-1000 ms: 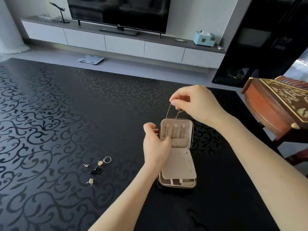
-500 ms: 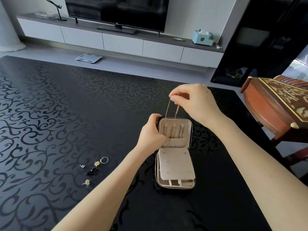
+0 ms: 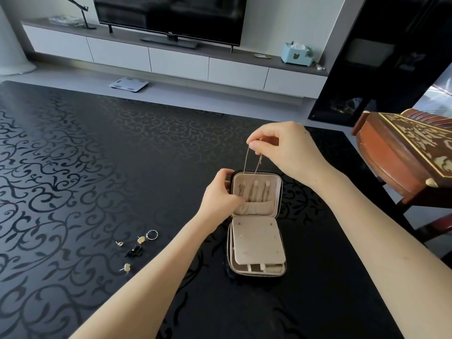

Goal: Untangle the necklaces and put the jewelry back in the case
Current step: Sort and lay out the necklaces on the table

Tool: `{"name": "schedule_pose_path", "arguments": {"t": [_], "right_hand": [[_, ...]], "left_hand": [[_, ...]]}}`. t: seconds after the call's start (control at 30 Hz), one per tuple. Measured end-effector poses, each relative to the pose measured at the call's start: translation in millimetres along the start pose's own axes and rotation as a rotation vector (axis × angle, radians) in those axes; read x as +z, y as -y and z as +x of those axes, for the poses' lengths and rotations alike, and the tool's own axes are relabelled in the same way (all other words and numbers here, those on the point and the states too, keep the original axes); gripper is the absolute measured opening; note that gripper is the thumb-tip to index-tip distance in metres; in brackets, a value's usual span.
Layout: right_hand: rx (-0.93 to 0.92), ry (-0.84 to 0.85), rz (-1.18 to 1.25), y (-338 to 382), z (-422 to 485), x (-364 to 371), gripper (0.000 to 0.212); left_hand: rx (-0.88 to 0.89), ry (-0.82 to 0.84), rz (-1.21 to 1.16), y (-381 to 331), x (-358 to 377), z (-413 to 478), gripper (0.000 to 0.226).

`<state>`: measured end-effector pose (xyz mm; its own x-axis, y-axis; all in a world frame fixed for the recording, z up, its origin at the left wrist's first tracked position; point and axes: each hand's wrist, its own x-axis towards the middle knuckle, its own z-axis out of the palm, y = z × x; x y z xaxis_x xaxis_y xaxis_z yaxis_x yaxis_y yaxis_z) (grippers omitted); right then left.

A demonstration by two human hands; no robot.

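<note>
A small black jewelry case (image 3: 256, 243) with a beige lining lies open on the black patterned table (image 3: 73, 179), its lid raised toward the far side. My right hand (image 3: 281, 148) pinches a thin gold necklace chain (image 3: 247, 160) above the lid, and the chain hangs down in two strands into the lid's hooks. My left hand (image 3: 220, 194) grips the lid's left edge, thumb over the rim and fingers inside by the pocket. To the left on the table lie a ring (image 3: 152, 234), gold earrings (image 3: 141, 239) and a small black piece (image 3: 133, 250).
A carved wooden chest (image 3: 403, 152) stands at the table's right edge. Beyond the table are a TV on a low white cabinet (image 3: 171, 57), a blue tissue box (image 3: 297, 53) and a bathroom scale (image 3: 128, 84) on the floor.
My left hand shifted from the middle of the case up to the lid's left edge. My right hand stayed above the lid with the chain, which now hangs straighter.
</note>
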<state>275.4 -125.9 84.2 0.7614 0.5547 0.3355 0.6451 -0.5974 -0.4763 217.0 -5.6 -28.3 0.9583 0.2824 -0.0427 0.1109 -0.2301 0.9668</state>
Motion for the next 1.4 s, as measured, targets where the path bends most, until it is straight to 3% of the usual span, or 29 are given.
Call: {"name": "schedule_pose_path", "arguments": {"t": [0.2,0.37,0.57,0.83,1.03,1.2,1.33,1.4], "right_hand": [[-0.009,0.114,-0.126,-3,-9,13,0.014],[-0.054,0.092,-0.245,-10,-17,31,0.017],[-0.115,-0.102,-0.304,-23,-28,50,0.015],[-0.264,-0.397,-0.525,-18,-39,67,0.033],[-0.269,-0.477,-0.606,-20,-43,77,0.028],[-0.168,-0.533,-0.367,-24,-43,90,0.022],[0.090,-0.407,-0.047,-24,-42,91,0.017],[0.122,-0.355,0.064,-23,-43,85,0.018]], "left_hand": [[-0.039,-0.019,-0.088,-1,-6,3,0.048],[-0.016,-0.025,-0.124,-4,-8,5,0.043],[0.091,-0.039,0.007,-6,-12,9,0.033],[0.212,-0.055,0.210,-9,-12,7,0.028],[0.257,-0.064,0.267,-10,-11,8,0.024],[0.274,-0.023,0.290,-7,-11,8,0.025],[0.274,-0.004,0.292,-7,-13,7,0.028],[0.280,-0.002,0.296,-8,-14,8,0.028]]}}
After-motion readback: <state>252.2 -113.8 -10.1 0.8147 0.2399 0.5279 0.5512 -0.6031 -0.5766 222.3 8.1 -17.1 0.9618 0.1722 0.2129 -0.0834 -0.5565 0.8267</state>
